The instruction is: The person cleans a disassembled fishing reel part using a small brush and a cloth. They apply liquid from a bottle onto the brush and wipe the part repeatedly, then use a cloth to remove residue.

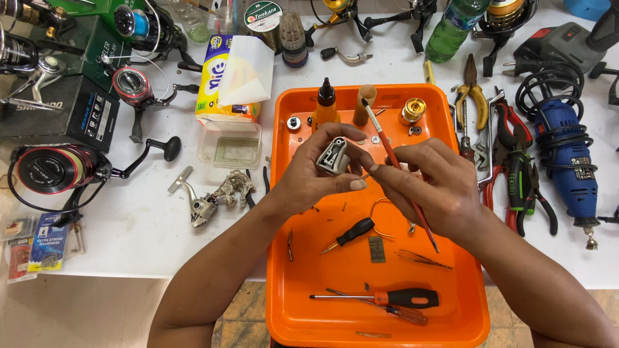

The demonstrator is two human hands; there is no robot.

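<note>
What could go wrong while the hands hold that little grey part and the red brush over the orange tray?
The small grey part is pinched only by the left hand fingertips, so it might slip into the orange tray. The red brush in the right hand passes near the orange bottle and could perhaps tip it.

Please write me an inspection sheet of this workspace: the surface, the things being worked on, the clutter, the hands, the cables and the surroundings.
Surface: white table bearing an orange tray.
Job's things: small grey reel part and red-handled brush, held over the tray.
Clutter: in the tray, screwdrivers, oil bottle, gold spool; beside it, pliers, fishing reels, tissue pack.
Grippers: left hand pinches the reel part; right hand holds the brush.
Cables: black cord coiled by the blue rotary tool.
Surroundings: tiled floor below the table.
</note>
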